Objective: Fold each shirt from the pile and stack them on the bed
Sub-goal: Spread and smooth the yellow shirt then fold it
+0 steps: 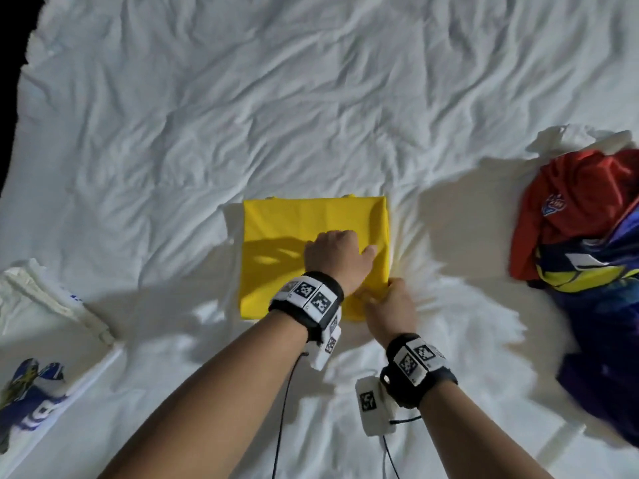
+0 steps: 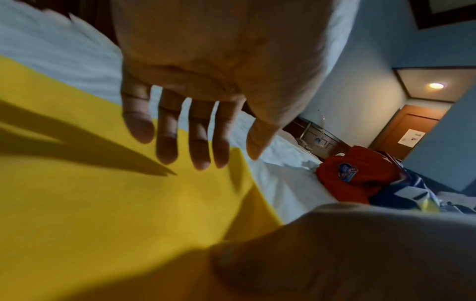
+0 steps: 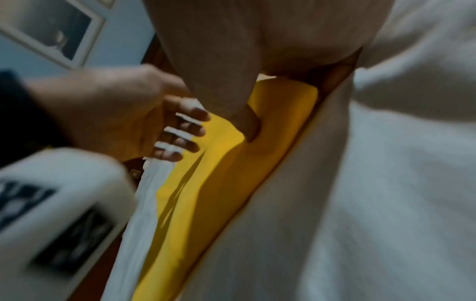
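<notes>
A folded yellow shirt lies flat in the middle of the white bed. My left hand hovers just over its right half with fingers straight and spread, casting a shadow on the cloth. My right hand pinches the shirt's near right corner, thumb on top of the yellow fabric and fingers underneath. The unfolded pile, an orange-red shirt over blue and yellow ones, sits at the right edge of the bed.
Folded white clothing and a blue patterned garment lie at the near left. In the left wrist view a wooden door and bedside furniture stand beyond the bed. Wide bare sheet stretches behind the yellow shirt.
</notes>
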Action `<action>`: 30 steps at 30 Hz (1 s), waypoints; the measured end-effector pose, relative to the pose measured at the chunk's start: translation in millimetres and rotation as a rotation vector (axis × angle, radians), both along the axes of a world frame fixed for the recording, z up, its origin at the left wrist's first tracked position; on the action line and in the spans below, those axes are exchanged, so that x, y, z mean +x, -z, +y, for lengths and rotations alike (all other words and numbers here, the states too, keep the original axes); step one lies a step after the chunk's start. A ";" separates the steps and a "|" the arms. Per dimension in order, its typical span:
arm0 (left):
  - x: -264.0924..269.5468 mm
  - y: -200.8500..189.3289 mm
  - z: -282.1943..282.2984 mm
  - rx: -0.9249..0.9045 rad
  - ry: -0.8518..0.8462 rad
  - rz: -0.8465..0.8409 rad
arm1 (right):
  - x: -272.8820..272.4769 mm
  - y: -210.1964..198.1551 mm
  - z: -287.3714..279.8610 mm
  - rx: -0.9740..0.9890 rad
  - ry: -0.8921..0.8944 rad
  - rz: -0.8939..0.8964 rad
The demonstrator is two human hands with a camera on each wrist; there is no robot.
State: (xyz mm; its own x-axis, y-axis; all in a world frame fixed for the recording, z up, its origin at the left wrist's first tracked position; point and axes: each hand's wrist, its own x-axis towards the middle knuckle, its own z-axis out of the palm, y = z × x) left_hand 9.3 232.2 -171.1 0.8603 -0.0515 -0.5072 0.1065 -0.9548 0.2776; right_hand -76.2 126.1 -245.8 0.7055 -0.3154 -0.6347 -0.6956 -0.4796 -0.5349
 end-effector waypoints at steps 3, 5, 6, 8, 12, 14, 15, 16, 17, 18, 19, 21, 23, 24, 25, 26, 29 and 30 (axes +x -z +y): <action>20.7 4.2 -39.0 0.059 0.008 0.126 | 0.9 4.4 -2.0 0.097 0.044 -0.016; 30.3 10.1 -51.9 0.115 0.022 0.159 | -1.2 6.1 -2.6 0.159 0.063 -0.104; 33.0 12.5 -55.2 0.145 0.032 0.168 | -2.6 5.3 -2.6 0.182 0.070 -0.141; 33.7 13.7 -57.2 0.174 0.056 0.171 | -5.3 -0.7 -3.6 0.225 0.083 -0.219; 32.3 10.0 -45.3 0.074 0.093 0.139 | -10.4 -11.7 -1.4 0.264 0.096 -0.301; 36.7 7.3 -33.3 -0.048 0.063 0.114 | -11.9 -16.8 2.9 0.265 0.115 -0.328; 39.3 4.5 -26.1 -0.117 0.037 0.100 | -11.8 -21.1 6.2 0.245 0.128 -0.358; 41.0 1.2 -18.5 -0.189 0.008 0.093 | -11.1 -27.4 10.2 0.218 0.142 -0.393; 42.2 -2.5 -10.8 -0.265 -0.019 0.075 | -10.0 -37.0 15.1 0.182 0.153 -0.432; 43.0 -7.6 -3.5 -0.344 -0.047 0.055 | -9.3 -45.7 20.5 0.146 0.162 -0.468; 43.7 -13.7 3.3 -0.430 -0.073 0.034 | -8.6 -56.5 26.5 0.123 0.174 -0.514; 44.3 -29.7 16.6 -0.615 -0.160 0.013 | -7.2 -76.5 38.2 0.109 0.209 -0.622; 44.7 -48.1 32.2 -0.768 -0.268 0.023 | -3.8 -95.4 49.4 0.102 0.216 -0.722; 44.7 -56.4 42.0 -0.819 -0.314 0.029 | -1.5 -103.2 55.5 0.103 0.210 -0.761; 44.6 -63.7 53.5 -0.864 -0.347 0.029 | 0.5 -110.2 62.7 0.104 0.197 -0.790; 43.6 -70.5 66.8 -0.904 -0.384 0.027 | 1.8 -116.5 71.6 0.101 0.173 -0.817; 37.4 -85.4 114.6 -1.031 -0.531 0.014 | 3.6 -136.1 107.9 0.077 0.067 -0.877; 35.1 -86.6 132.7 -1.066 -0.580 0.010 | 4.0 -140.5 122.7 0.072 0.015 -0.902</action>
